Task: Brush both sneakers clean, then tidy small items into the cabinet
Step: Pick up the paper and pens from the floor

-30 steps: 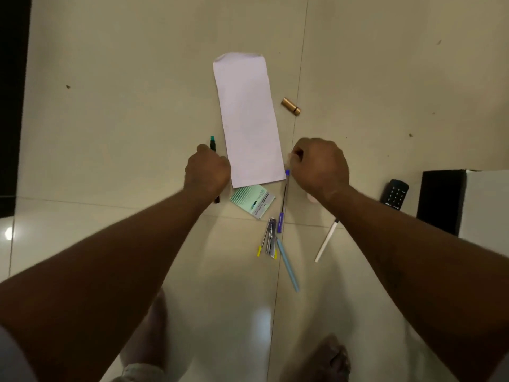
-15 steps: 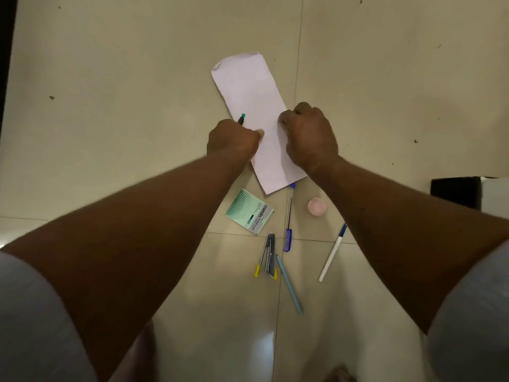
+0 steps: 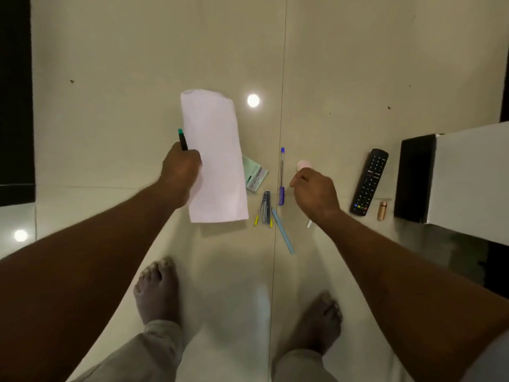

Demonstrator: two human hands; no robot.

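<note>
Cream glossy tile floor (image 3: 110, 78) underfoot, two bare feet (image 3: 157, 290) planted at the near edge. Just beyond the toes, loose on the tiles: a slim light-blue pen (image 3: 282, 231) lying slantwise, a small steel stapler with yellow tips (image 3: 265, 208) just beside its far end, and the tip of a white pen (image 3: 309, 223) poking out from under the right wrist.

Next out, the hands. Left hand (image 3: 180, 172) full: fingers (image 3: 194, 159) wrapped round a long white paper sheet (image 3: 214, 158), with a black marker with a green cap (image 3: 182, 140) clamped against the sheet's left edge. Right hand (image 3: 314, 193) low over the clutter, fingers (image 3: 298, 179) curled under (seen from the back only, so cannot tell whether pinching anything).

Just past those fingertips, a small pink round disc (image 3: 303, 164). Just to their left, a blue ballpoint pen (image 3: 281, 177), long axis running near-to-far along the tile joint. Partly hidden behind the sheet, a small green-and-white cardboard box (image 3: 256, 175). Right of the hand and apart from it, a black remote control (image 3: 369, 183) and a short copper-coloured cylinder (image 3: 382, 210), both near the white cabinet with a dark side panel (image 3: 468, 175).

Judging by that layout: tidying under way, right hand nearer every loose item. Disc or blue pen likeliest next, the pen best pinched across its barrel.
</note>
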